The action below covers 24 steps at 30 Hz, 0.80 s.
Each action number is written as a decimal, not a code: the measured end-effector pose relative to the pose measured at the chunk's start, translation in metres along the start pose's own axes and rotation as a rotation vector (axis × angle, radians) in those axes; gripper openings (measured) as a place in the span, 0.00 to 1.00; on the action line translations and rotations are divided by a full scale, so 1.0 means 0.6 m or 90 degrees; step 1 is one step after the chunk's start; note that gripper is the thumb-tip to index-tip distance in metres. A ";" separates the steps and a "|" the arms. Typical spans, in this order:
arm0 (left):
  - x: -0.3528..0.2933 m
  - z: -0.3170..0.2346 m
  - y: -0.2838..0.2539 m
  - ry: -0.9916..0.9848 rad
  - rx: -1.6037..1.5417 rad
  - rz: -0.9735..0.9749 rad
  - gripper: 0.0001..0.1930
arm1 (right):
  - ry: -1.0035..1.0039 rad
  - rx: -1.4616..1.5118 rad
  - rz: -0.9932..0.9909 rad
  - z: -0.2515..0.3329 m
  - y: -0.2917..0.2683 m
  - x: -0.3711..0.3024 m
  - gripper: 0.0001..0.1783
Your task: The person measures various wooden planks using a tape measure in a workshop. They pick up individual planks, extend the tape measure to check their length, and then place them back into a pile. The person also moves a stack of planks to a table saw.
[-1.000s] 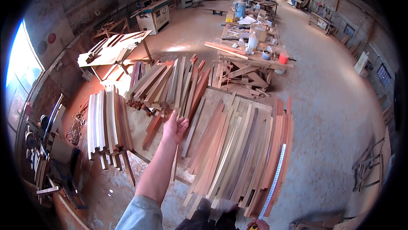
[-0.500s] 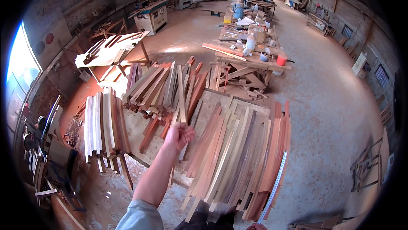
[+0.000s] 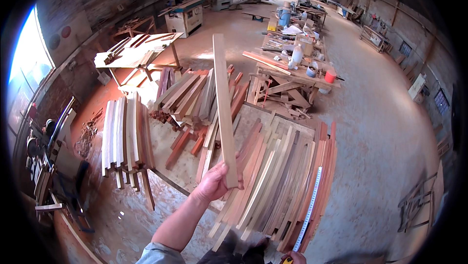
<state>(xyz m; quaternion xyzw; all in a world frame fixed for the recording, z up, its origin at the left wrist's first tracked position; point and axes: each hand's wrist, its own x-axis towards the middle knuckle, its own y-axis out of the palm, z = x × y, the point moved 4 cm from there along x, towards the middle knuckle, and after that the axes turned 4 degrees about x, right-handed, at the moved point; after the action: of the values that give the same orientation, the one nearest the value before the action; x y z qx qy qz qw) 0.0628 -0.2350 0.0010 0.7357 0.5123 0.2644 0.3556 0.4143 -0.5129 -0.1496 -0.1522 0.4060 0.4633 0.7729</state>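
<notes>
My left hand (image 3: 214, 181) is closed round the lower end of a pale wooden strip (image 3: 222, 103), which stands up nearly vertical above the table. At the lower right edge, my right hand (image 3: 296, 256) grips a tape measure (image 3: 288, 260), only partly in view. Its white blade (image 3: 310, 210) is drawn out along the right side of a row of wooden strips (image 3: 273, 181) in brown, tan, grey and reddish tones. Beyond my left hand lies a heaped stack of strips (image 3: 187, 93). Another stack of pale and brown strips (image 3: 124, 130) sits at the table's left.
A low board table (image 3: 178, 176) carries the stacks. Past it stands a long workbench (image 3: 297, 76) cluttered with bottles, a red cup (image 3: 330, 75) and a blue container (image 3: 284, 17). A small table with strips (image 3: 139, 49) and a machine (image 3: 184, 17) are at back left.
My left hand has picked the pale strip up off the heap and brought it upright, nearer to me. My right hand and the tape's case show more at the lower edge.
</notes>
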 end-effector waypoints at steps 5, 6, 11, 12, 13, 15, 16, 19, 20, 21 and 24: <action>-0.040 -0.014 0.003 0.025 0.437 -0.210 0.25 | -0.026 -0.022 0.017 0.028 0.040 -0.006 0.11; -0.051 -0.017 -0.009 0.023 0.644 -0.305 0.24 | -0.020 -0.019 0.020 0.028 0.037 -0.002 0.10; -0.121 -0.065 -0.006 0.186 1.196 -0.539 0.24 | -0.009 -0.027 0.051 0.033 0.050 0.001 0.09; -0.137 -0.075 -0.011 0.194 1.191 -0.561 0.24 | -0.003 -0.023 0.056 0.031 0.050 0.003 0.08; -0.151 -0.083 -0.016 0.208 1.180 -0.577 0.24 | 0.003 -0.021 0.061 0.027 0.043 0.006 0.08; -0.181 -0.101 -0.037 0.237 1.164 -0.615 0.23 | 0.012 -0.020 0.069 0.025 0.046 0.007 0.08; -0.198 -0.110 -0.050 0.282 1.158 -0.611 0.23 | 0.021 -0.022 0.065 0.028 0.049 0.004 0.08; -0.237 -0.141 -0.110 0.243 0.640 -0.605 0.22 | 0.035 -0.057 0.066 0.035 0.068 -0.010 0.08; -0.249 -0.160 -0.123 0.244 0.569 -0.625 0.21 | 0.037 -0.064 0.067 0.035 0.069 -0.006 0.08; -0.264 -0.189 -0.137 0.244 0.639 -0.657 0.19 | 0.036 -0.072 0.066 0.035 0.069 -0.007 0.08; -0.320 -0.277 -0.179 0.222 1.083 -0.842 0.20 | 0.033 -0.073 0.060 0.031 0.083 -0.012 0.08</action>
<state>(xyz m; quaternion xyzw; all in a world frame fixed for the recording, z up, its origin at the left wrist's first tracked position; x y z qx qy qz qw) -0.1878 -0.3499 0.0119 0.2721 0.8652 -0.3192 -0.2749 0.3798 -0.4798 -0.1254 -0.1890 0.4051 0.5176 0.7295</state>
